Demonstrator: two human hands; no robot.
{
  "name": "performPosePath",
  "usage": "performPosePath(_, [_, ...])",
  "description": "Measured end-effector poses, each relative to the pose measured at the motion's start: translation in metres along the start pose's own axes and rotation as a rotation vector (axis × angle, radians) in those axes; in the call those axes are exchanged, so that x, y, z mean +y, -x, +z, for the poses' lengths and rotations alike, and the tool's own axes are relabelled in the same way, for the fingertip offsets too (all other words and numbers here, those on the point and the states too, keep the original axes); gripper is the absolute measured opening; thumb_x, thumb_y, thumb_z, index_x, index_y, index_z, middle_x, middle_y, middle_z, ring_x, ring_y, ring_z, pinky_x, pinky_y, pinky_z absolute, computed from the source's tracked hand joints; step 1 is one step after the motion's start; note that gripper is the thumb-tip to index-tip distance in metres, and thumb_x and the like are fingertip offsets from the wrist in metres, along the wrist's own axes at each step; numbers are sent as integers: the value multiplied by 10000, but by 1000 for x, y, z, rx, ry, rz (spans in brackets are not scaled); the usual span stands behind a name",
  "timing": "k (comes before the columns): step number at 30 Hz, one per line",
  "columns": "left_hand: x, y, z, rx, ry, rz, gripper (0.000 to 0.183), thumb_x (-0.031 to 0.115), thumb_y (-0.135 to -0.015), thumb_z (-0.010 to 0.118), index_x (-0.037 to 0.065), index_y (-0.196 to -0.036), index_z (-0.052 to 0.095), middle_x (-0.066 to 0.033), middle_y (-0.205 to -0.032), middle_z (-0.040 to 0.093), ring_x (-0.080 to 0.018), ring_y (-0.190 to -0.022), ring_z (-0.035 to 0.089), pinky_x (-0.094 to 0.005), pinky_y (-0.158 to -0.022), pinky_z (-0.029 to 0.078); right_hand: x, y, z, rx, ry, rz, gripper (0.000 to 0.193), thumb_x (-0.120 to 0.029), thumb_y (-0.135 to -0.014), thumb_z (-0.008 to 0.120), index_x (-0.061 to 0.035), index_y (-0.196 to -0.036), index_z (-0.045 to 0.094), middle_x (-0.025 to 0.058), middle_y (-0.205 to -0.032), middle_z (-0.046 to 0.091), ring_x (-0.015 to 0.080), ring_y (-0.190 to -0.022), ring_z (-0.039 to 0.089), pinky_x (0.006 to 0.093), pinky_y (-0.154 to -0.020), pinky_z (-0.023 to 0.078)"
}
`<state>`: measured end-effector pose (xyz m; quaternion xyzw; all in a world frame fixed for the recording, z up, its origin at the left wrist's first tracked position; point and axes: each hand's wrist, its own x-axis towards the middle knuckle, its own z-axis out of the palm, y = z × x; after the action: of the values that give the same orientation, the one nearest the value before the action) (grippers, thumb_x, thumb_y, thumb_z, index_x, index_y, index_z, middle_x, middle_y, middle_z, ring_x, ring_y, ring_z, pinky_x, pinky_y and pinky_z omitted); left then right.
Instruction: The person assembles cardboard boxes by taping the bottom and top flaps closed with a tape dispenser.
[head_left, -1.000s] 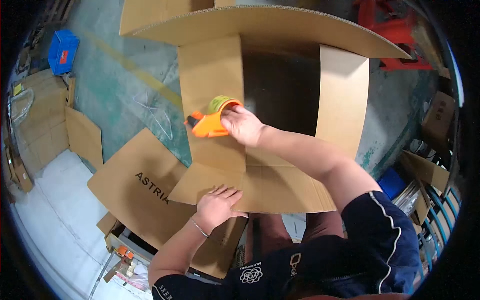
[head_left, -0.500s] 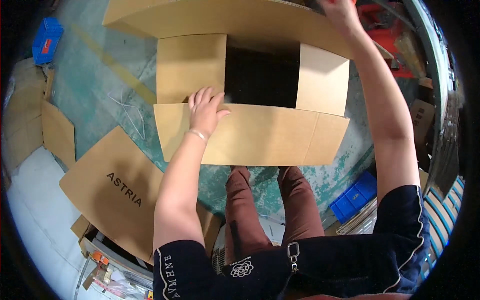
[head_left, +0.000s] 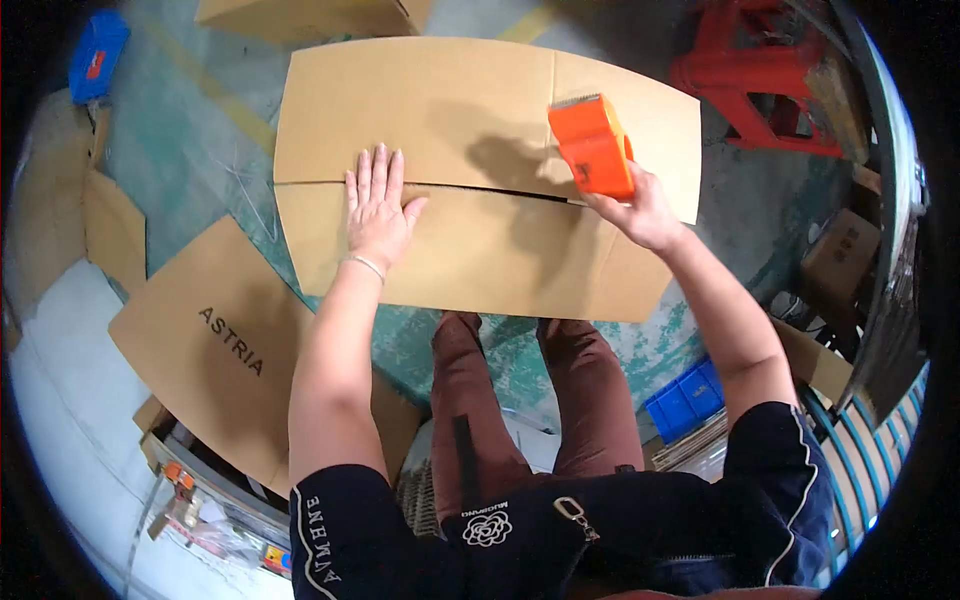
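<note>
A large brown cardboard box (head_left: 400, 100) stands before my legs, its two long flaps folded down over the top. Between them runs a seam, nearly closed at the left, with a narrow dark gap toward the right. My left hand (head_left: 380, 220) lies flat across the seam on the left side, fingers stretched out, pressing on both flaps. In my right hand (head_left: 648, 212) is an orange tape dispenser (head_left: 592, 150), held by its rear above the right part of the box. Its toothed edge points away from me, and its shadow falls on the far flap.
A flat printed carton (head_left: 215, 330) lies at the left, by a bin of clutter. Red plastic stools (head_left: 760, 75) stand far right, and blue crates sit at the far left (head_left: 98, 55) and near right (head_left: 685, 400). Another cardboard box (head_left: 300, 18) is beyond the far flap.
The far long flap has folded down over the opening. My right hand has come back from the far right with the tape dispenser; my left hand has shifted slightly left and flattened over the seam.
</note>
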<state>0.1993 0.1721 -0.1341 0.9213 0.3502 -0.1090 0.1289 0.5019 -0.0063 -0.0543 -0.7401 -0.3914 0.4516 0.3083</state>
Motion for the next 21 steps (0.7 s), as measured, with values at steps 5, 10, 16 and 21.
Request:
performPosePath(5, [5, 7, 7, -6, -37, -89, 722, 391, -909, 459, 70, -1453, 110, -137, -1521, 40, -293, -1407, 11, -439, -1134, 17, 7, 42, -49, -474, -225, 126, 427, -295, -705, 796, -9, -983, 644, 61, -831, 668, 110, -783, 606, 284, -735, 495])
performPosePath(10, [4, -6, 11, -54, -43, -108, 721, 399, -916, 452, 85, -1458, 94, -147, -1519, 32, -300, -1406, 4, -444, -1133, 41, 41, 23, -58, -637, -25, 169, 425, -320, -669, 820, -34, -951, 678, 53, -777, 669, 108, -739, 609, 276, -719, 497])
performPosePath(16, [33, -9, 7, 41, 23, -118, 653, 326, -874, 566, 81, -1408, 281, -186, -1470, 214, -318, -1370, 185, -431, -1113, 172, 86, 2, -46, -603, 65, 219, 431, -323, -655, 826, -24, -931, 685, 59, -784, 677, 108, -744, 606, 280, -734, 491])
performPosePath(21, [164, -6, 31, -180, 1539, -559, 392, 360, -871, 610, 50, -1107, 570, -43, -1050, 613, -171, -958, 572, -317, -845, 458, 87, 8, -46, -617, -13, 224, 423, -294, -652, 830, -19, -938, 682, 60, -795, 682, 109, -756, 609, 282, -741, 491])
